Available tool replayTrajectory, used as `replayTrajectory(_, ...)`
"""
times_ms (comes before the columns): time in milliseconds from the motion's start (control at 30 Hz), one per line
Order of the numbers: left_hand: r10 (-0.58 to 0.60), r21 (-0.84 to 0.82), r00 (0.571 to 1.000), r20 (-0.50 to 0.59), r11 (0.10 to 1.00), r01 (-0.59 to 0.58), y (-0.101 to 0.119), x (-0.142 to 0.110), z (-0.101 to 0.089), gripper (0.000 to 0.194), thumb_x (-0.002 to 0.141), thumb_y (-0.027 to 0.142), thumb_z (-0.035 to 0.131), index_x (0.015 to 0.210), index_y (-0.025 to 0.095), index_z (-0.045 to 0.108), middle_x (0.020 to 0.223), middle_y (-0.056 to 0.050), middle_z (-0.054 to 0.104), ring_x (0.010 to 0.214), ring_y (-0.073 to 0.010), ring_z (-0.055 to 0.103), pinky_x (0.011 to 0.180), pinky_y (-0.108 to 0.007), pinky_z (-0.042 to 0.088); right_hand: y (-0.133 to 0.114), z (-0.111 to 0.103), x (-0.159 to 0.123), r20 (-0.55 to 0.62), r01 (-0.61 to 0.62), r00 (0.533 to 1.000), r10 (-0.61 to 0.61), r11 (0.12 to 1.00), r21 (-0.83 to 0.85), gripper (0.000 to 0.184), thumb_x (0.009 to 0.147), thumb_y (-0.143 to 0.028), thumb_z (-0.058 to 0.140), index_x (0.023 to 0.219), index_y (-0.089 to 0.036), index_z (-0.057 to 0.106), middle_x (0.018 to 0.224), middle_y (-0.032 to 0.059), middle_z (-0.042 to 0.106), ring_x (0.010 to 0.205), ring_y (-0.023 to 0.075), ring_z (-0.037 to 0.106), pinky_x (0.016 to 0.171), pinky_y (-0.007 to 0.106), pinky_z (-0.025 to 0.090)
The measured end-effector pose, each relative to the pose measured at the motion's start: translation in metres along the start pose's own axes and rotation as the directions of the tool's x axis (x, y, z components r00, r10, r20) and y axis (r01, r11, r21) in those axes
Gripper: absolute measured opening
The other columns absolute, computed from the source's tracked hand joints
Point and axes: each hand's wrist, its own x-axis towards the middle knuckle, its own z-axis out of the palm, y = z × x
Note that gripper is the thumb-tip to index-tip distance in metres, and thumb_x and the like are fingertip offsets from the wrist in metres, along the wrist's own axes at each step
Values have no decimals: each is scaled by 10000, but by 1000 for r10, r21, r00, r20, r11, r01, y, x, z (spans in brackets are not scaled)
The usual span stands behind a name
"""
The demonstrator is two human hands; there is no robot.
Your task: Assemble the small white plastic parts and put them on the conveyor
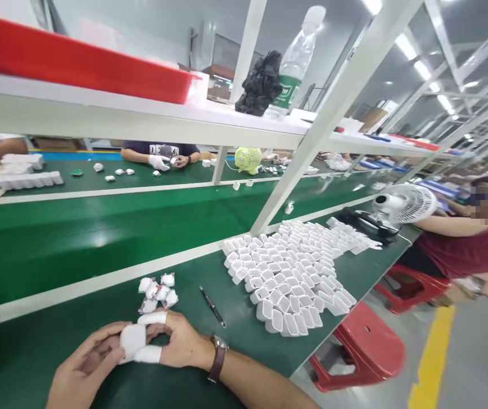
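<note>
A small white plastic case (133,342) with rounded corners is held between both hands, just above the green table. My left hand (92,358) grips its left side, thumb at the lower edge. On its right side, my right hand (179,341) pinches it; the thumb and a finger wear white covers, and a watch is on the wrist. Beyond the hands lies a small pile of white parts (158,292), some seemingly in clear wrap. Tweezers (212,307) or a similar slim dark tool rest to the right of that pile.
Many white cases (290,272) stand packed together on the right. A green conveyor belt (99,227) runs behind the table. Overhead is a shelf with a red bin (77,57) and a bottle (297,62). A white fan (405,203) and a red stool (363,341) are at right; co-workers sit nearby.
</note>
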Motion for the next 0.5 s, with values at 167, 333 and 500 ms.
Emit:
replayTrajectory(167,-25,-160,997,67,986,36,24,-9,18,575,669,472,939,1122,173,751,1022,-113,803,942,-289,770,868,-381,655,-6,10,0,10,-232,969,247,894,384,640,682,-551,921,1180,-206,718,984,62,784,962,247,767,1003,459,572)
replayTrajectory(333,34,-145,999,4,989,-33,28,-7,22,522,717,466,910,1114,168,747,1053,-112,790,936,-253,752,885,-388,634,-12,3,2,45,-293,951,305,849,440,623,697,-530,924,1182,-199,714,1022,81,792,1016,269,761,996,501,585)
replayTrajectory(500,29,-131,999,24,991,-26,28,-9,21,488,756,482,882,1099,162,749,1025,-104,786,927,-234,737,891,-369,615,-15,2,1,91,-313,950,300,893,323,574,813,-550,838,1243,-194,700,1007,88,795,886,248,782,917,474,627)
